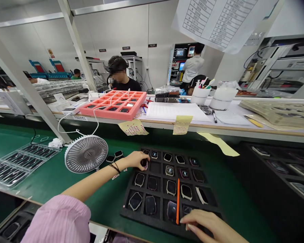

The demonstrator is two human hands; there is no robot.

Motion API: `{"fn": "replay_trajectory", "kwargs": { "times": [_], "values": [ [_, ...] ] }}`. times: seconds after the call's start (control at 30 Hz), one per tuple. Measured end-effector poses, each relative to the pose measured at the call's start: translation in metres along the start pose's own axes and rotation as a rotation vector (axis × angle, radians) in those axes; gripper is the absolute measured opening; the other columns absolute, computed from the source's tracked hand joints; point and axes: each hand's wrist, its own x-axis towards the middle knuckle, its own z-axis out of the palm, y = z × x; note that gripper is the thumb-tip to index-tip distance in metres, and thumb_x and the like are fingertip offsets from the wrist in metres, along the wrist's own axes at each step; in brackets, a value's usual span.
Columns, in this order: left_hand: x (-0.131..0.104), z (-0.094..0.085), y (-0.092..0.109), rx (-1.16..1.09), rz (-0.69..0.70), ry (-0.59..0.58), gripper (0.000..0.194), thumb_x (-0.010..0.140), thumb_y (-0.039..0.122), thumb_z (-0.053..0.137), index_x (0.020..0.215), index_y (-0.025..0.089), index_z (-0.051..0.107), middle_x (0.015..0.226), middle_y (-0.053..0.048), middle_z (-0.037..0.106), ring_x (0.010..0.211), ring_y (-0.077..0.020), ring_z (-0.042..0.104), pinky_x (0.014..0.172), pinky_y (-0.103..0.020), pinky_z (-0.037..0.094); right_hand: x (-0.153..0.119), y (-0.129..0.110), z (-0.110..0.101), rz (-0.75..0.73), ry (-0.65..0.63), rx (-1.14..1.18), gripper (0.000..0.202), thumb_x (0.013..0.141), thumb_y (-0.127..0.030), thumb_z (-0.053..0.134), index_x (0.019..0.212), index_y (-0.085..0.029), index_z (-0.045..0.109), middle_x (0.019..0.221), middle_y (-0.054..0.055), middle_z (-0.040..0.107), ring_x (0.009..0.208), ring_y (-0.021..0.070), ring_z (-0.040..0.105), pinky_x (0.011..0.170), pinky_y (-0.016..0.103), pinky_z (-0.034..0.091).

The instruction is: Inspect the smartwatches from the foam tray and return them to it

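Head cam, left hand [136,159] maybe gripping watch [144,163]

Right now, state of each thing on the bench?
left hand: closed on a watch case in the tray's second row
right hand: resting on the tray's near edge
black tray: flat, most slots filled
orange stick: lying across the tray
fan: tilted back, spin unclear

Matt black foam tray [131,197], glossy watch faces [171,187], green matt mat [66,175]
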Motion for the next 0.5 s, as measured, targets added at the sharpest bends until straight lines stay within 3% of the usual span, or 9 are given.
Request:
{"fn": "replay_trajectory", "kwargs": {
  "times": [0.13,0.2,0.37,0.5],
  "values": [
    [-0.027,-0.006,-0.005,-0.138,-0.010,0.183,0.033,0.072,0.030,0.070,0.105,0.023,0.065,0.095,-0.001,0.066,0.087,-0.0179,0.062,0.070,-0.020,0.042,0.021,-0.012,-0.007,0.025,-0.062,0.188,0.025,0.093,-0.030,0.042,0.101,-0.028,0.066,0.096,0.003,0.071,0.091,0.0196,0.066,0.083,0.030,0.052],
    [-0.039,-0.011,0.001,-0.159,0.009,0.200,0.034,0.073,0.031,0.070,0.105,0.024,0.066,0.097,-0.001,0.064,0.085,-0.0168,0.062,0.070,-0.020,0.042,0.024,-0.011,-0.007,0.026,-0.053,0.195,0.025,0.093,-0.030,0.042,0.101,-0.028,0.065,0.097,0.003,0.071,0.093,0.0204,0.065,0.084,0.032,0.051],
    [-0.057,-0.005,0.019,-0.052,0.132,-0.051,0.036,0.069,0.027,0.073,0.104,0.022,0.066,0.094,-0.004,0.062,0.081,-0.0196,0.062,0.068,-0.023,0.045,0.030,0.009,0.005,0.003,0.029,0.088,0.026,0.093,-0.025,0.040,0.105,-0.027,0.064,0.099,0.005,0.069,0.094,0.0204,0.064,0.083,0.032,0.052],
    [-0.058,0.006,0.028,-0.008,0.190,-0.116,0.037,0.069,0.019,0.072,0.105,0.021,0.064,0.098,-0.007,0.062,0.094,-0.0245,0.058,0.078,-0.027,0.046,0.041,0.028,0.018,-0.092,0.076,-0.141,0.035,0.088,-0.008,0.036,0.107,-0.023,0.062,0.109,0.009,0.065,0.096,0.0227,0.061,0.080,0.036,0.052]
  ]
}}
